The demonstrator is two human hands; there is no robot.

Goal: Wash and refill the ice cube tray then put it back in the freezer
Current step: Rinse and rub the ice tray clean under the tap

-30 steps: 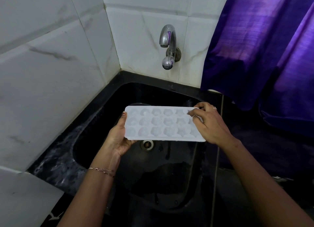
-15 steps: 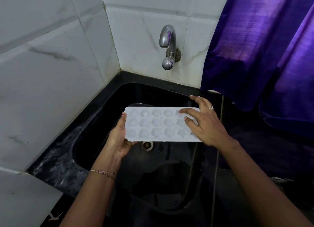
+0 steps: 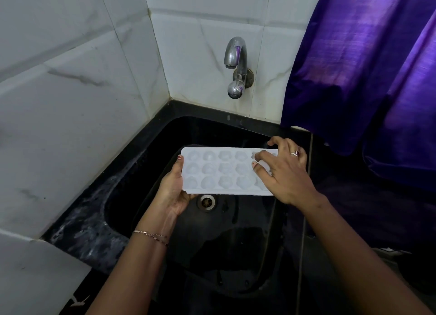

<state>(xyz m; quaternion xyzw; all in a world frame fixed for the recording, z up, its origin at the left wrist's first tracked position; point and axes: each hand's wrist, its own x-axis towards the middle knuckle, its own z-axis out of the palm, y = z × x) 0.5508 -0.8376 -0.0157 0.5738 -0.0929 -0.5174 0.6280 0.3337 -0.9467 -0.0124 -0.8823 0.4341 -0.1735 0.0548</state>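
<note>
Tray held over the sink, below the tap

Left hand (image 3: 173, 192) clasps the tray (image 3: 221, 172) end; right hand (image 3: 284, 171) rests loosely spread on top. Long axis left-right, tap (image 3: 236, 67) beyond.

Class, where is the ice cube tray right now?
In the head view, the ice cube tray is held over the black sink, above the drain, between the left hand and right hand, below the tap.

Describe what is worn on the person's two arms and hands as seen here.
Both forearms are bare, with no sleeves in view. The left hand has a thin chain bracelet at the wrist and reddish polish on the thumbnail. The right hand wears a ring with a dark reddish stone, and its nails look painted too.
</note>
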